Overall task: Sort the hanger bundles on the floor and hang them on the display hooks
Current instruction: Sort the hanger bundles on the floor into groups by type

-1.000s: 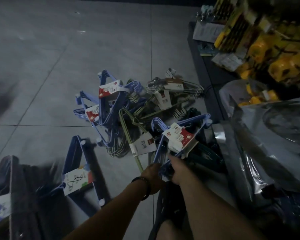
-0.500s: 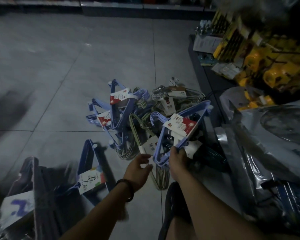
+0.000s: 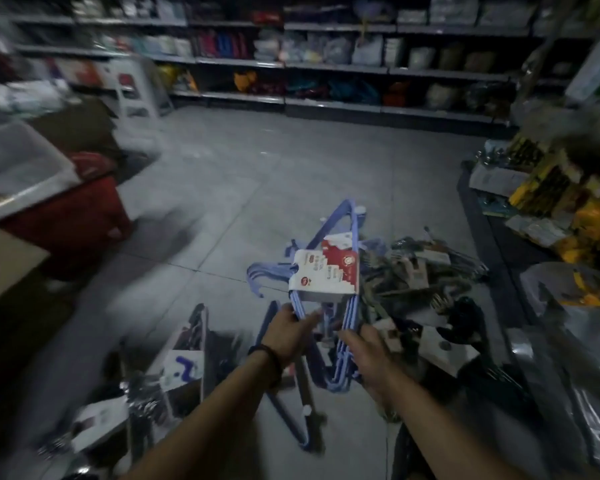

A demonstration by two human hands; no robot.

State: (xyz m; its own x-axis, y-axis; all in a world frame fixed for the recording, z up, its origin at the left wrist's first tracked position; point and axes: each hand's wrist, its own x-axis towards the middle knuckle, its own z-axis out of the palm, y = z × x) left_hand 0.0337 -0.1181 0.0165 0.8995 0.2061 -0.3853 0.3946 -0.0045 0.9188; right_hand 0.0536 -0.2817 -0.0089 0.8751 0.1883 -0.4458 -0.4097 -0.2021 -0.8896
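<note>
Hands first: our left hand (image 3: pixel 288 336) is grasping the left edge of the blue hanger bundle (image 3: pixel 326 278), and our right hand (image 3: pixel 364 348) is curling round its lower right side. We are holding it upright above the floor (image 3: pixel 239 188), with its red-and-white label facing us (the print is too blurred to read). Just to its right, the mixed hanger pile (image 3: pixel 420 275) is lying on the tiles, and another blue bundle (image 3: pixel 291 427) is lying beneath our wrists.
</note>
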